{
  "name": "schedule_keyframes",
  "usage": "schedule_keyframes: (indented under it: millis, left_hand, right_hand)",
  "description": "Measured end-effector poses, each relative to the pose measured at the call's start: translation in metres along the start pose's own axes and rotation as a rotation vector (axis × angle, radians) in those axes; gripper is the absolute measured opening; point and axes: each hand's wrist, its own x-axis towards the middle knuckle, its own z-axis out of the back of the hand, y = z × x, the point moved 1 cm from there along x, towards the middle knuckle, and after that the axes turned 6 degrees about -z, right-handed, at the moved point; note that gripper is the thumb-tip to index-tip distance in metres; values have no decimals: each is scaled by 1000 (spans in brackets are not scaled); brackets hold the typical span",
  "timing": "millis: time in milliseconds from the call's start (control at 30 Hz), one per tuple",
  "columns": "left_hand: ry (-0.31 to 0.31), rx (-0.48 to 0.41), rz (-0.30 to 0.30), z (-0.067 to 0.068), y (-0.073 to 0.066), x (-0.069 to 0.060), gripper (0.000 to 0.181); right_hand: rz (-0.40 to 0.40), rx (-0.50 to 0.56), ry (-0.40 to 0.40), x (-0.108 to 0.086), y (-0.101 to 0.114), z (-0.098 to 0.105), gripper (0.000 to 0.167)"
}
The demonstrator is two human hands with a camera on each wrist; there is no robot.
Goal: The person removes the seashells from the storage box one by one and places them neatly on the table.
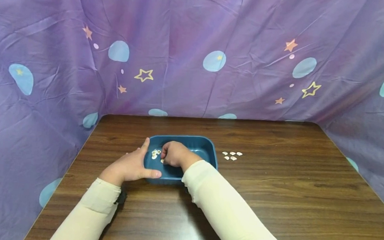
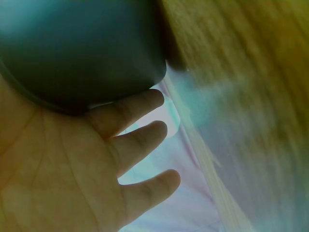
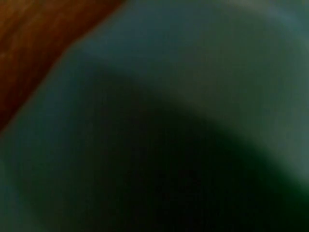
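A blue rectangular tray (image 1: 188,179) stands on the table. My left hand (image 1: 130,167) rests against its left end, thumb along the near rim and fingers extended toward the far corner. The left wrist view shows the palm (image 2: 63,164) and straight fingers beside the tray's dark outer wall (image 2: 96,53). Inside the tray, several small white pieces (image 1: 154,154), perhaps shells, lie at the left end. My right hand (image 1: 176,154) reaches into the tray and pinches a small white piece (image 1: 162,161) at its fingertips. The right wrist view is dark and blurred; no fingers can be made out there.
To the right of the tray, several similar white pieces (image 1: 232,153) lie in two short rows on the brown wooden table (image 1: 273,191). A purple curtain (image 1: 190,32) with stars hangs behind the table and along both sides.
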Motion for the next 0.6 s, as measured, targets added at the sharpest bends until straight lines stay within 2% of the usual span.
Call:
schedule_keyframes:
  millis: [267, 433, 600]
  left_hand:
    - [3, -6, 3, 1, -1, -1, 138]
    - [5, -13, 4, 0, -1, -1, 138]
    - [2, -7, -5, 0, 0, -1, 137]
  right_hand:
    - [-1, -1, 4, 0, -1, -1, 14]
    - [15, -22, 2, 1, -1, -1, 9]
    - [17, -6, -1, 2, -1, -2, 14]
